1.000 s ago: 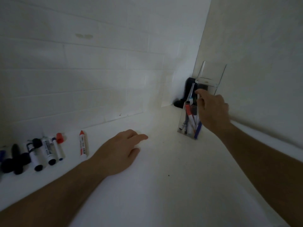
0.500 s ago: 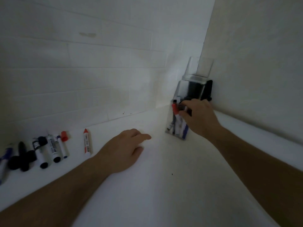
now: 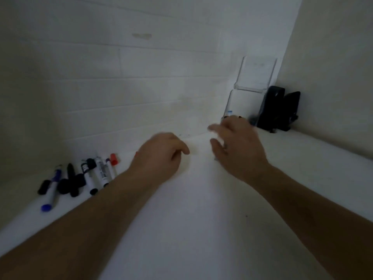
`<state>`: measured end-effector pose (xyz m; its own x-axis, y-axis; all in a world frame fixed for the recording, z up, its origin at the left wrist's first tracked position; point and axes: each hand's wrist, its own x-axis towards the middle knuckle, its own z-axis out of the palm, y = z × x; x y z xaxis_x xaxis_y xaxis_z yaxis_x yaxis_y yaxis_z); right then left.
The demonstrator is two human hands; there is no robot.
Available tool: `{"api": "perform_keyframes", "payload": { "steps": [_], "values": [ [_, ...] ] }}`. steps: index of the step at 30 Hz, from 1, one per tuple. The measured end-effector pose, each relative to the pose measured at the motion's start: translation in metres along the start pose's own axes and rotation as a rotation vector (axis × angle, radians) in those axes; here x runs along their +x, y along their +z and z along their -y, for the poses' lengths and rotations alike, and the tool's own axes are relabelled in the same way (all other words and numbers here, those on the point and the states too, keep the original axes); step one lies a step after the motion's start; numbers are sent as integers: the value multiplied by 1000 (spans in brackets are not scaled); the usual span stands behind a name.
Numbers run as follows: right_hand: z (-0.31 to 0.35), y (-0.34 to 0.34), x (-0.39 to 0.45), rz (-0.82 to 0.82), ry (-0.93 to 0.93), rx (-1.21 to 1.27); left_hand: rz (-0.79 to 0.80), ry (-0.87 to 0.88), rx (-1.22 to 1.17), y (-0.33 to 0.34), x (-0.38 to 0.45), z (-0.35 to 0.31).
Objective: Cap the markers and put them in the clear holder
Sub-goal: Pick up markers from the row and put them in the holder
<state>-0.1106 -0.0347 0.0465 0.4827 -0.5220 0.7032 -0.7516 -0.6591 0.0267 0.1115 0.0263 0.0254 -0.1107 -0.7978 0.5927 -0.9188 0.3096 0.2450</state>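
The clear holder (image 3: 254,77) stands at the back right by the wall corner. Its lower part and the markers in it are hidden behind my right hand (image 3: 238,146), with only a blue tip (image 3: 229,112) showing above the fingers. That hand is blurred, its fingers spread and nothing in it. My left hand (image 3: 161,154) rests on the white surface with fingers loosely curled, holding nothing; a sliver of a red marker (image 3: 136,152) peeks out at its left edge. Loose markers lie at the left: a blue one (image 3: 51,188), a black one (image 3: 70,178) and white-bodied ones (image 3: 88,176), plus a red cap (image 3: 114,158).
A black object (image 3: 278,108) leans in the corner just right of the holder. White tiled wall (image 3: 141,87) runs behind the surface, and a plain wall (image 3: 333,77) closes the right side. Bare white surface (image 3: 201,219) lies between my forearms.
My right hand has come off the holder and drawn back towards the left, fingers now spread. My left hand has shifted left over the red marker. The view has swung left.
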Motion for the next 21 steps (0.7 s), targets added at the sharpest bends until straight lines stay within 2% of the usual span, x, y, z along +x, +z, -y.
{"api": "perform_keyframes", "payload": {
  "steps": [2,5,8,10,13,16,18,21],
  "values": [
    [34,14,4,152,-19,221,18,-172,19,-27,8,16],
    [85,37,12,326,-76,492,184,-428,51,-65,8,50],
    [127,60,21,574,-101,607,203,-556,104,-88,-4,80],
    [143,73,26,664,-124,542,178,-631,142,-91,-12,94],
    [135,77,32,675,-107,314,221,-662,217,-83,-23,103],
    [96,70,24,671,-96,152,297,-623,348,-69,-28,107],
    [72,67,10,614,-75,115,344,-601,416,-63,-27,104],
    [57,68,-5,467,18,187,383,-587,490,-55,-23,98]
  ]
}}
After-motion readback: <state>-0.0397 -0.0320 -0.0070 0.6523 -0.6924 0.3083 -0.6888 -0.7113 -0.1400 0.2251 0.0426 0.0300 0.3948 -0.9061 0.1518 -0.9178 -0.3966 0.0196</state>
